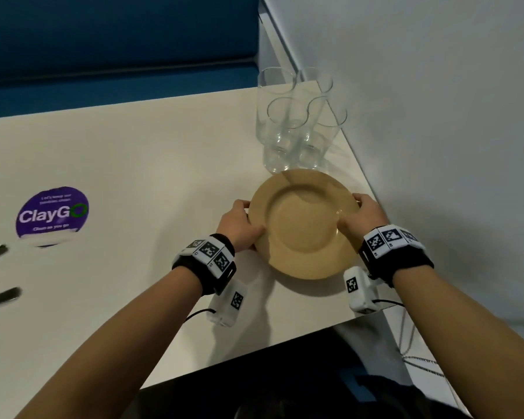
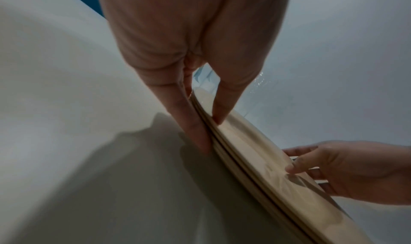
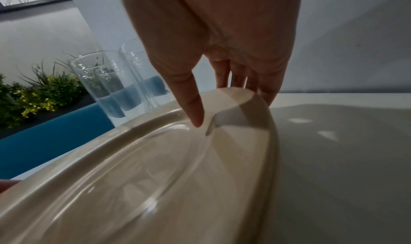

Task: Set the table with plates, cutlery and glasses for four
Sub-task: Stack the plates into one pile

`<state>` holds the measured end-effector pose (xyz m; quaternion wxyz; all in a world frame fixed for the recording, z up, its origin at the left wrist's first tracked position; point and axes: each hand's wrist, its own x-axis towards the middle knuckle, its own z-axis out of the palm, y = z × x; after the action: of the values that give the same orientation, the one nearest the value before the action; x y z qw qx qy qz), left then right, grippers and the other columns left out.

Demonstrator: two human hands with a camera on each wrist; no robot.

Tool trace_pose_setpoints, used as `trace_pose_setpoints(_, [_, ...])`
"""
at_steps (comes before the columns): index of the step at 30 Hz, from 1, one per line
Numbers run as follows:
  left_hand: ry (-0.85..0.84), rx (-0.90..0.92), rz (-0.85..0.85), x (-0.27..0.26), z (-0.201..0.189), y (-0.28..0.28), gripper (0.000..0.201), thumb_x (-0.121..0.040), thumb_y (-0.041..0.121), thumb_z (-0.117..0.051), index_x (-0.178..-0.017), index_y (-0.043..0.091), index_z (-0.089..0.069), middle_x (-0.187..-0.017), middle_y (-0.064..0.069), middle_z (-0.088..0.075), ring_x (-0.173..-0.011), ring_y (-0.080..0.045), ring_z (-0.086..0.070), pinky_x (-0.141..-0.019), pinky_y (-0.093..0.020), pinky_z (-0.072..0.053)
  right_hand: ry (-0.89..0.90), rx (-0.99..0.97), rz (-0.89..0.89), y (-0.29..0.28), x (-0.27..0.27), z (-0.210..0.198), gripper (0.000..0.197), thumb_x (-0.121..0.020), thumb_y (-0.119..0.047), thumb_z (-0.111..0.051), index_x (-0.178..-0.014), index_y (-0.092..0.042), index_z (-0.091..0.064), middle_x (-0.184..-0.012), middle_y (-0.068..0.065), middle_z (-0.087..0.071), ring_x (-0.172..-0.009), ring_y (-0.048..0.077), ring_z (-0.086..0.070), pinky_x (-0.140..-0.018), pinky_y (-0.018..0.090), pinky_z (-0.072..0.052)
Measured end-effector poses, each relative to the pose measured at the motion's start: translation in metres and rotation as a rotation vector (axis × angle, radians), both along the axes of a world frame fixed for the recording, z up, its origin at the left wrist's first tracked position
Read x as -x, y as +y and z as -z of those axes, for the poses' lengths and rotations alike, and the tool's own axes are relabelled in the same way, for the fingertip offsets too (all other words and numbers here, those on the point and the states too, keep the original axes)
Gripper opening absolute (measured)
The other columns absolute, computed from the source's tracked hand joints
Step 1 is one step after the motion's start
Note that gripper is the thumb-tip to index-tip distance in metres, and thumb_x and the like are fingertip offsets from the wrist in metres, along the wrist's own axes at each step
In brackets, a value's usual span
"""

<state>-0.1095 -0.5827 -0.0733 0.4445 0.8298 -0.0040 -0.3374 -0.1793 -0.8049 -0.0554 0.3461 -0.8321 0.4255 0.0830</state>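
Note:
A stack of tan plates [image 1: 303, 225] lies on the white table [image 1: 133, 164] near its right edge. My left hand [image 1: 242, 225] grips the stack's left rim, thumb on top and fingers below, as the left wrist view shows on the plate edges [image 2: 244, 156]. My right hand [image 1: 360, 216] holds the right rim, thumb [image 3: 191, 107] on the top plate [image 3: 155, 177] and fingers behind the edge. Several clear glasses [image 1: 297, 122] stand clustered just beyond the plates, also seen as glasses [image 3: 115, 82] in the right wrist view. Dark cutlery handles [image 1: 0, 273] lie at the far left.
A purple round sticker [image 1: 52, 212] sits on the table to the left. A blue bench [image 1: 118, 46] runs behind the table. A pale wall [image 1: 436, 116] closes off the right side close to the plates and glasses.

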Motion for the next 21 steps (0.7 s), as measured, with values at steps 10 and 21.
trace_pose_setpoints(10, [-0.122, -0.040, -0.045, -0.003, -0.002, -0.016, 0.052, -0.089, 0.015, -0.058, -0.139, 0.022, -0.044, -0.101, -0.003, -0.059, -0.088, -0.022, -0.060, -0.065, -0.030, -0.057, -0.062, 0.057, -0.077, -0.027, 0.005, 0.007, 0.065, -0.071, -0.004, -0.064, -0.133, -0.018, -0.049, -0.129, 0.003, -0.057, -0.113, 0.024, -0.057, -0.091, 0.032, -0.047])
trace_pose_setpoints(21, [-0.091, 0.002, -0.045, 0.008, 0.003, -0.019, 0.052, -0.088, 0.013, -0.061, -0.137, 0.021, -0.047, -0.102, -0.005, -0.058, -0.086, -0.024, -0.062, -0.059, -0.028, -0.057, -0.052, 0.059, -0.082, -0.035, 0.020, 0.012, 0.065, -0.072, -0.003, -0.065, -0.133, -0.016, -0.050, -0.127, 0.006, -0.057, -0.112, 0.026, -0.057, -0.091, 0.033, -0.048])
